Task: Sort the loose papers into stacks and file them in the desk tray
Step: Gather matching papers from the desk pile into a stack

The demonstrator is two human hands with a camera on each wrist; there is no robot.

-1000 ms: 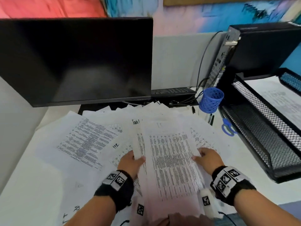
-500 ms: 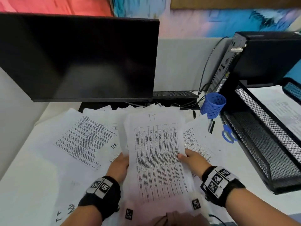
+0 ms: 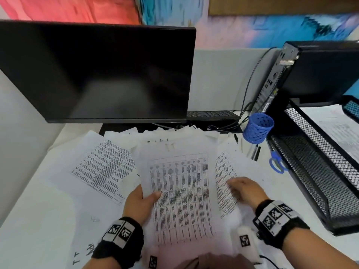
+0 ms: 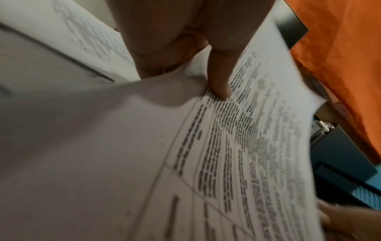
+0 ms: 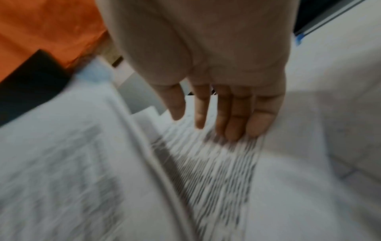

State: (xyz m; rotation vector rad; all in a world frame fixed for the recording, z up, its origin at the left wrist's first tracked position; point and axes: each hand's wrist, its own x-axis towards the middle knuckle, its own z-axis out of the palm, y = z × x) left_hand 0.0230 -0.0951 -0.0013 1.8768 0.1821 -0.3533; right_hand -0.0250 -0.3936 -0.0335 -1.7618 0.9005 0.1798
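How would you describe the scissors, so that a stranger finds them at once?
Start at the black mesh desk tray on the right. Along its left side stands a blue pen cup; just nearer you lie the scissors, flat on the desk. Their blue loop handles set them apart from the black pens beside them.

Both arms are bare. Each wrist wears a fuzzy black band (image 3: 118,247) with a white block of black square codes on top. The right band (image 3: 279,224) has a thin black cable hanging from it.

Head view high above desk, wrist views close, sharing papers (image 3: 180,191)
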